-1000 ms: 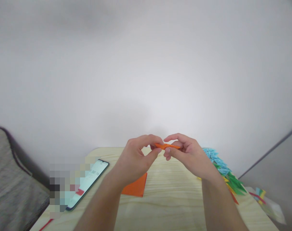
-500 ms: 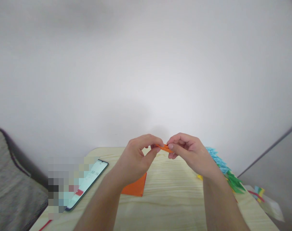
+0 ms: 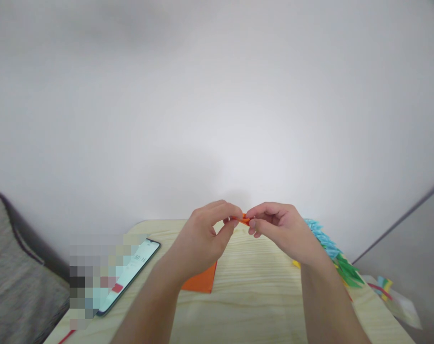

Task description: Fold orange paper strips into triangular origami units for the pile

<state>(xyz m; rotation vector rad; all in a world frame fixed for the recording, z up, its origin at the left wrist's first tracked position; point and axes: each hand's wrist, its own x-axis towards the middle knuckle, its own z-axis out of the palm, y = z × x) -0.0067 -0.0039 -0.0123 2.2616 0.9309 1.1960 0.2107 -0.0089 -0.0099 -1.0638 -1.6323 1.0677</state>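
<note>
A small folded piece of orange paper [image 3: 244, 220] is held above the far part of the table, between my two hands. My left hand [image 3: 210, 234] pinches its left end between thumb and fingers. At its right end, my right hand [image 3: 277, 226] grips it with thumb and forefinger, the other fingers curled below. My fingertips cover much of the folds. Beneath my left wrist lies a flat orange paper sheet [image 3: 202, 281], partly hidden by the forearm.
The pale wood-grain table [image 3: 252, 296] meets a white wall. A phone [image 3: 131, 274] lies at the left, partly pixelated. Along the right edge are folded blue paper pieces [image 3: 324, 239] and green ones [image 3: 347, 272]. A clear bag [image 3: 399, 301] sits beyond, and grey fabric [image 3: 19, 267] at far left.
My right hand's fingers have shifted slightly on the orange paper, which now shows a narrower, more angled shape. My left hand stays almost in place.
</note>
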